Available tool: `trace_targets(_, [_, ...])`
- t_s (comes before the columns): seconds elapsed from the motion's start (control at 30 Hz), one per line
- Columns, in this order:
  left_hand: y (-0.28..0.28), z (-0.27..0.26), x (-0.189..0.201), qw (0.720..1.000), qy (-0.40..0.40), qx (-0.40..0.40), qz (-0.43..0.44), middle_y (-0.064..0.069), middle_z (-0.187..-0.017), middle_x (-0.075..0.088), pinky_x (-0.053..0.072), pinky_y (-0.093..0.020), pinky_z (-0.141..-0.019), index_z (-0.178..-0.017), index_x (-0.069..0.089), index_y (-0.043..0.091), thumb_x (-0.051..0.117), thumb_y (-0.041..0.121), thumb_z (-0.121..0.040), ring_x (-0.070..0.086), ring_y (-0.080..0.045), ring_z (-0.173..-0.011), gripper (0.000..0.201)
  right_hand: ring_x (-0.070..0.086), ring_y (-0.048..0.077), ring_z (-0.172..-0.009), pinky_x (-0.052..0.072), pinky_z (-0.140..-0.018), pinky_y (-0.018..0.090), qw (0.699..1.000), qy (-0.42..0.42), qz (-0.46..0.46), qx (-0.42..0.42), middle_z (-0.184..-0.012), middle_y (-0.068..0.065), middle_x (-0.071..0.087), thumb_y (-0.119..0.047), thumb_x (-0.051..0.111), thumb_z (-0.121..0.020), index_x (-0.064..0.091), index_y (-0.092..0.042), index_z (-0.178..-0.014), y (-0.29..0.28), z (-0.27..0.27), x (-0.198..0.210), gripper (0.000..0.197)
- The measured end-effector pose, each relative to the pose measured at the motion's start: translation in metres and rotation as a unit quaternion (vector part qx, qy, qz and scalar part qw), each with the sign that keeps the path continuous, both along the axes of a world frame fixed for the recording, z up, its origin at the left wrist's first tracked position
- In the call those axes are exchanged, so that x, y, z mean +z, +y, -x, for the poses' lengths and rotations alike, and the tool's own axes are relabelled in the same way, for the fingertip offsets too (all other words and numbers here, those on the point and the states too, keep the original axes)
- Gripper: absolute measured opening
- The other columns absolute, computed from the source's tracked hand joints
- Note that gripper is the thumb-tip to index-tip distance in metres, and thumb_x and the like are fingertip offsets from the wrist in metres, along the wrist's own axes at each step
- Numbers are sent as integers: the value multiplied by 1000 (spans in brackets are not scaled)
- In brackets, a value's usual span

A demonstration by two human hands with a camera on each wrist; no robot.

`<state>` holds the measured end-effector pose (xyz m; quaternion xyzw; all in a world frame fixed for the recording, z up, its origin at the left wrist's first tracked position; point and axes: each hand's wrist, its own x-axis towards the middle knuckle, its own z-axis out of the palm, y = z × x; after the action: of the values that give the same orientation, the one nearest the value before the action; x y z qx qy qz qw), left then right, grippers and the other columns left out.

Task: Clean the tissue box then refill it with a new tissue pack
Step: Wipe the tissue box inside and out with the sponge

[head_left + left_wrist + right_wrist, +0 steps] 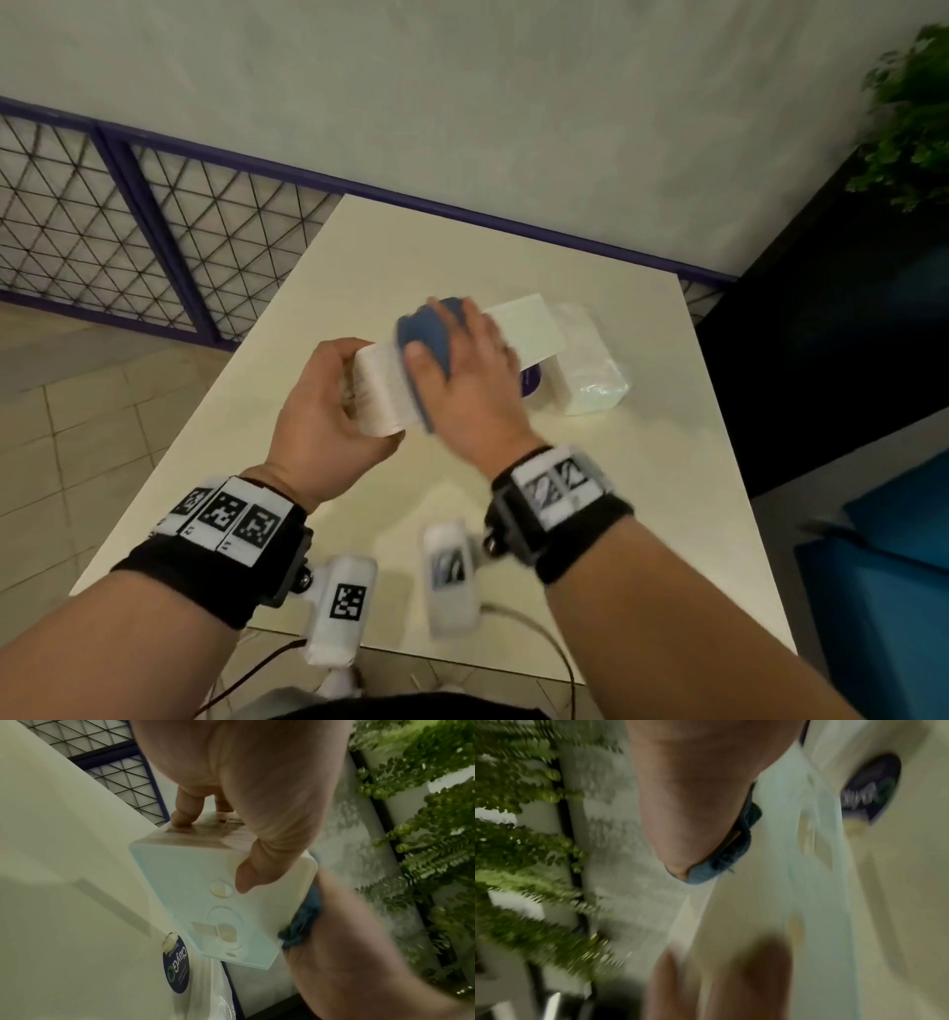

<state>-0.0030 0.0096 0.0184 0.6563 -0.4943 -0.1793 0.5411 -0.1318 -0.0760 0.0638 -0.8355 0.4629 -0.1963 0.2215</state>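
My left hand (328, 406) grips the near end of the white tissue box (531, 326) and holds it above the table. Seen from the left wrist, the thumb (257, 870) lies across the box's underside (205, 882) and the fingers (183, 817) curl over its end. My right hand (472, 370) holds a bunched blue cloth (426, 329) against the box's top. The right wrist view is blurred, with the cloth (731, 845) under the palm. The new tissue pack (590, 360), in clear white plastic, lies on the table beyond the box, with a dark purple label (176, 969) next to it.
The cream table (667, 514) ends close to my body. A purple railing with wire mesh (154, 231) runs behind it on the left. A leafy plant (909, 118) and a dark partition stand on the right, with a blue object (883, 565) lower down.
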Motion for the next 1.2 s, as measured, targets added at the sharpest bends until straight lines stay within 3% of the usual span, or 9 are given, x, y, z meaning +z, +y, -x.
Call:
trace_targets(0.2, [4, -3, 10, 1000, -12, -2, 0, 40, -103, 52, 51, -19, -73, -105, 42, 42, 87, 6, -58, 52, 16, -93, 75, 46, 33, -129, 33, -109, 51, 978, -59, -123, -161, -143, 9, 46, -63, 28, -83, 36, -23, -143, -109, 25, -1, 73])
trace_targets(0.3, [-7, -2, 8, 1000, -9, -5, -6, 26, -99, 57, 48, -10, -71, -111, 45, 31, 85, 3, -59, 53, 17, -90, 72, 28, 32, -140, 20, -115, 52, 991, -8, -67, -119, -155, 7, 26, -54, 27, -95, 29, -22, -147, -73, -3, -2, 61])
trace_targets(0.43, [-14, -8, -8, 999, 11, 3, -53, 17, -86, 58, 43, -13, -66, -107, 52, 25, 79, 15, -68, 56, 0, -77, 49, 2, 26, -148, 1, -120, 51, 999, 14, -32, 29, -162, 3, 4, -52, 25, -97, 17, -33, -150, 18, -35, -3, 57])
trace_targets(0.53, [-9, -9, -15, 998, -7, -39, -46, 21, -99, 65, 45, -12, -83, -124, 55, 16, 78, 19, -71, 59, 10, -91, 58, 0, 20, -149, -2, -119, 46, 993, 18, 15, 114, -162, -2, 5, -51, 27, -98, 14, -40, -149, 31, -22, -2, 54])
trace_targets(0.67, [2, 1, 0, 999, 27, 29, -22, 30, -93, 58, 52, -22, -71, -112, 48, 26, 87, 3, -56, 52, 19, -86, 72, 13, 16, -148, 1, -120, 47, 1000, -11, -23, 11, -160, -4, 18, -47, 26, -99, 16, -28, -151, -33, 13, -10, 56])
trace_targets(0.77, [5, 3, 4, 999, 3, 30, -26, 27, -97, 56, 52, -21, -74, -114, 49, 30, 87, 7, -56, 50, 20, -90, 73, 16, 22, -147, 1, -121, 47, 992, 0, -91, -87, -160, 1, 18, -46, 27, -100, 15, -21, -152, -58, 21, -10, 59])
trace_targets(0.87, [0, 1, 8, 999, -3, 24, -43, 19, -102, 58, 47, -15, -73, -117, 51, 30, 88, 13, -54, 55, 14, -90, 75, 10, 24, -148, 5, -121, 46, 998, -4, -67, -19, -162, 3, 12, -45, 30, -100, 16, -21, -152, -23, -4, -2, 59])
trace_targets(1.03, [1, -4, 11, 999, 35, -1, -42, 19, -96, 64, 48, -14, -68, -112, 50, 31, 85, 20, -46, 61, 9, -81, 75, 4, 16, -149, -8, -116, 48, 994, -15, 38, 106, -161, -8, 9, -57, 31, -93, 16, -48, -146, 30, -4, -9, 55])
trace_targets(1.2, [9, -11, 15, 999, 1, -22, -32, 34, -103, 54, 52, -25, -71, -113, 50, 35, 79, 20, -48, 53, 10, -92, 72, 22, 19, -145, 6, -120, 50, 989, -80, -72, -102, -158, -3, 25, -60, 31, -91, 19, -29, -150, -45, 37, -36, 68])
